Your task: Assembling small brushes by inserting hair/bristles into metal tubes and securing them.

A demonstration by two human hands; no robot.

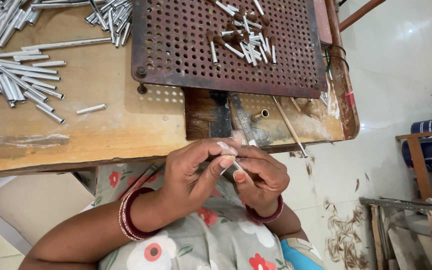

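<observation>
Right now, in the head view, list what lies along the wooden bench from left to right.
Heap of silver metal tubes → lone short silver tube → rusty perforated metal plate → small brass ferrule → thin wooden stick.

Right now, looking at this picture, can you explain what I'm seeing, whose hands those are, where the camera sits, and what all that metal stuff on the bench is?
There is no machine here: a person works with two bare hands, and the single picture comes from a camera worn on their head, looking down. The left hand and right hand meet just below the bench edge and together pinch a small metal tube; how it ends is hidden by the fingers. Ahead is a worn wooden bench. On its left lie loose silver tubes in heaps. A rusty perforated metal plate sits on the bench, carrying a cluster of tubes with brown tips. A thin wooden stick lies near the bench edge.
</observation>
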